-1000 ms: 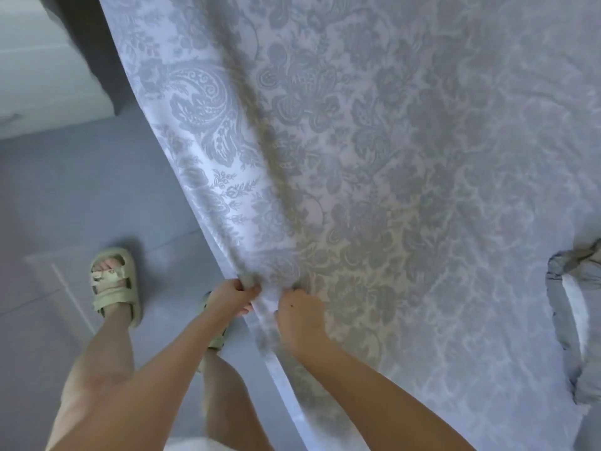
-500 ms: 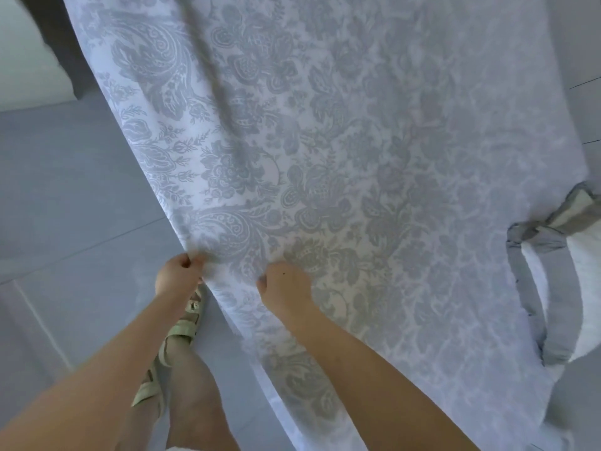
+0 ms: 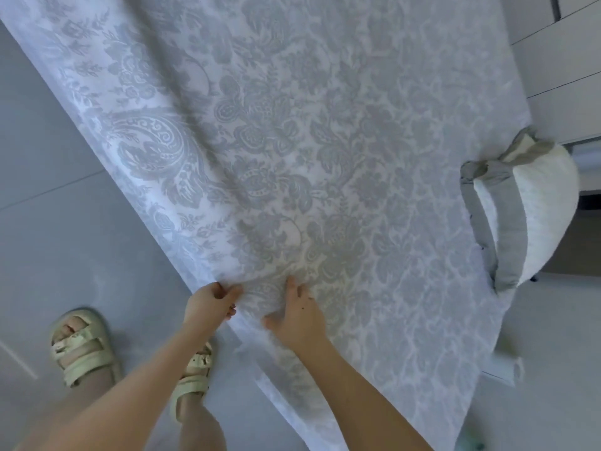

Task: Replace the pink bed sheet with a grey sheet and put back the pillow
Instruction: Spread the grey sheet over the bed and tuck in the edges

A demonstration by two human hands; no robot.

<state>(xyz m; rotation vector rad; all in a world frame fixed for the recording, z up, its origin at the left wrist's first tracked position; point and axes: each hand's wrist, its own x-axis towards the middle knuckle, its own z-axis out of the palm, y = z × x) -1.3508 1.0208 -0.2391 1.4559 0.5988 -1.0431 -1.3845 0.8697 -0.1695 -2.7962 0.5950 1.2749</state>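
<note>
Since half a second ago the right hand [image 3: 299,317] is opening out of its clenched hold and is now lying flat, fingers extended, pressing on the grey damask-patterned fabric bed sheet [image 3: 325,125]. The left hand [image 3: 209,304] is pinching the sheet's near border in curled fingers, lower centre of the frame. The sheet is lying spread over the bed and filling most of the frame. Its long axis is running diagonally from upper left to lower right, and its near edge is hanging toward the pale grey tiled floor [image 3: 48,190]. The white rectangular pillow in a half-pulled grey fabric case [image 3: 546,203] is sitting at the sheet's far border, middle right. Whether it is fully supported there cannot be told. Risk noted: a one-sided tug by the left hand is likely to drag the sheet askew or bunch it under the flat palm. That same pull could shift the pillow off the far edge.
</note>
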